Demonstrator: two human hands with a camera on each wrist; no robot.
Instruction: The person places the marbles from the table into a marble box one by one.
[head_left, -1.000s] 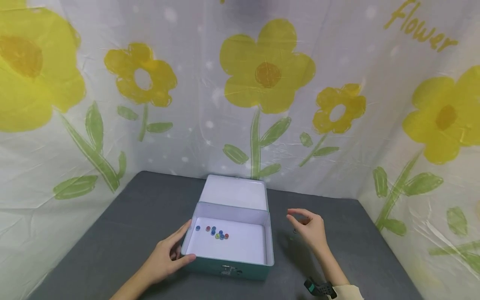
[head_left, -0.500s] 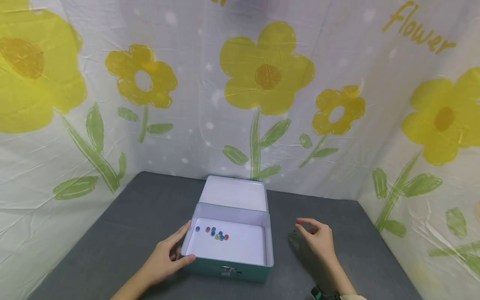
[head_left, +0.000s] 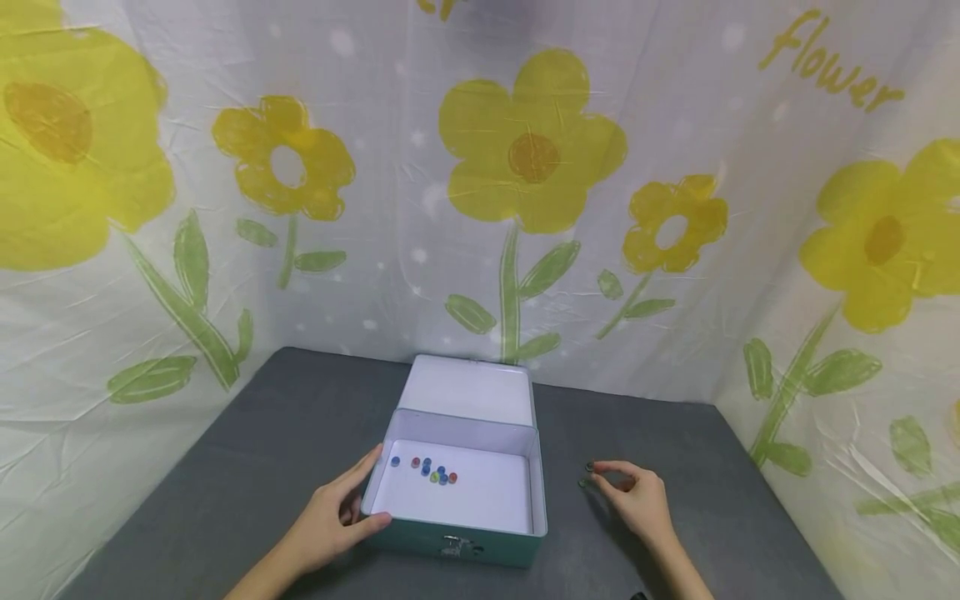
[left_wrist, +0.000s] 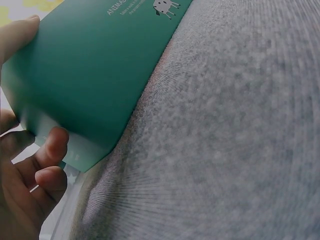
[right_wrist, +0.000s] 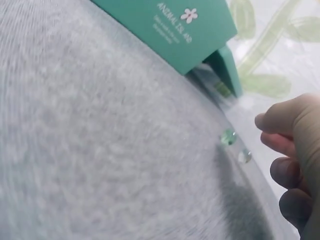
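A green tin box (head_left: 502, 546) with a white inside stands on the dark grey table, its lid (head_left: 467, 387) folded back behind it. Several blue, red and yellow-green marbles (head_left: 442, 479) lie on the floor of the box, mostly toward the left. At its front left corner my left hand (head_left: 326, 518) grips the box, thumb along the front and fingers along the left side. My right hand (head_left: 639, 500) hovers just right of a green marble (right_wrist: 228, 137) and a clear marble (right_wrist: 244, 156) on the table. Its thumb and index finger are apart, with nothing visibly held.
The dark grey table (head_left: 300, 417) extends on both sides of the box. A white curtain (head_left: 375, 208) with yellow flowers encloses the back and both sides. A dark wristband (head_left: 638, 596) barely shows at the bottom edge.
My right hand has moved away to the right from the box, then down toward the two marbles on the table. My left hand and the box have stayed in place.
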